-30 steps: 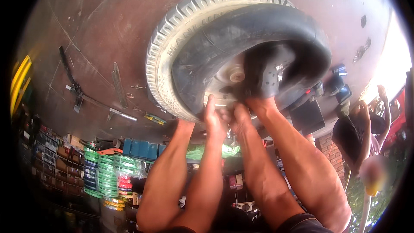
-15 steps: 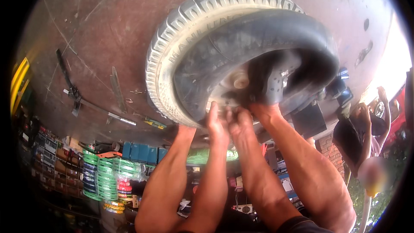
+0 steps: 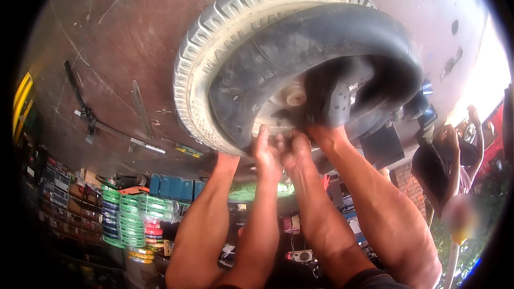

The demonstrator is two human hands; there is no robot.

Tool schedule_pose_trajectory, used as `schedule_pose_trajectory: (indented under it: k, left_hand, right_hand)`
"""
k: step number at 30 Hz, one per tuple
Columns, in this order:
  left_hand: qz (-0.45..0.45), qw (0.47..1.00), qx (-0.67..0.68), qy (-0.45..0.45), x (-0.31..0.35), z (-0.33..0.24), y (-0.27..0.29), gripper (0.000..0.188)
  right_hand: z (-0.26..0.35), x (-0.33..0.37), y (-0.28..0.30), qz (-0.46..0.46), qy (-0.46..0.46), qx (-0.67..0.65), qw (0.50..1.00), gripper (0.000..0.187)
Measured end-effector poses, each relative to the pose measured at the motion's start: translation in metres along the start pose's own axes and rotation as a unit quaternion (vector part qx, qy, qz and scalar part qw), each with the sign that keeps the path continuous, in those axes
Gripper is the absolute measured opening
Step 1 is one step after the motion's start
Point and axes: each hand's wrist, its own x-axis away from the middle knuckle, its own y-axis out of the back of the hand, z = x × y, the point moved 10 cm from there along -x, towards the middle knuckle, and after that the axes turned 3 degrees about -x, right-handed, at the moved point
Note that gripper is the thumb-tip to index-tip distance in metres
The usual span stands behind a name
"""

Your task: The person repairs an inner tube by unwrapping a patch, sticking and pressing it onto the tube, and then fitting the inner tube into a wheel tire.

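Note:
A tyre with a chunky tread and pale, dusty sidewall lies ahead of me. Bulging out over it is a black inner tube. A metal hub shows in the middle. My left hand is closed at the near inner edge of the tube, thumb pointing up and fingers curled. Beside it my right hand has its fingers bent inward at the same edge. What either hand grips is hidden. My right foot, in a dark perforated slipper, reaches inside the tube's ring; my left leg ends behind the tyre.
On the brown floor left lie a long metal tool, a flat bar and yellow-green pliers. Green coils and blue boxes appear upside down between and beside my legs. Another person is at far right.
The tyre and tube sit slightly higher and further left in the picture, and floor things have shifted left a little too. Both hands stay at the near edge, the right fingers more tightly bent.

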Motion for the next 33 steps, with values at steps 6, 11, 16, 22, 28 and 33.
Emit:
schedule_pose_trajectory:
  k: [6,11,16,22,28,33]
  left_hand:
    - [-0.010,0.999,0.042,0.010,-0.003,0.005,-0.039,0.033]
    - [-0.004,0.998,0.062,0.015,-0.032,0.016,-0.020,0.034]
    - [0.018,0.998,0.051,0.025,-0.050,0.027,-0.012,0.035]
    - [-0.025,0.998,0.044,0.041,-0.040,0.028,-0.033,0.039]
    - [-0.017,0.998,0.062,-0.002,-0.064,0.010,-0.021,0.040]
    - [0.025,0.997,0.064,0.029,-0.061,0.028,-0.060,0.052]
  right_hand:
    - [0.005,-0.028,0.036,-0.006,0.019,0.118,0.993,0.072]
    - [-0.044,-0.004,-0.043,0.062,-0.098,-0.186,0.976,0.050]
    - [-0.024,0.052,-0.105,0.155,-0.245,-0.414,0.863,0.035]
    - [-0.020,0.007,-0.048,0.197,-0.093,0.017,0.976,0.044]
    - [-0.054,-0.053,-0.038,0.079,-0.071,0.054,0.993,0.047]
    - [-0.074,0.011,-0.070,0.060,-0.256,-0.387,0.884,0.047]
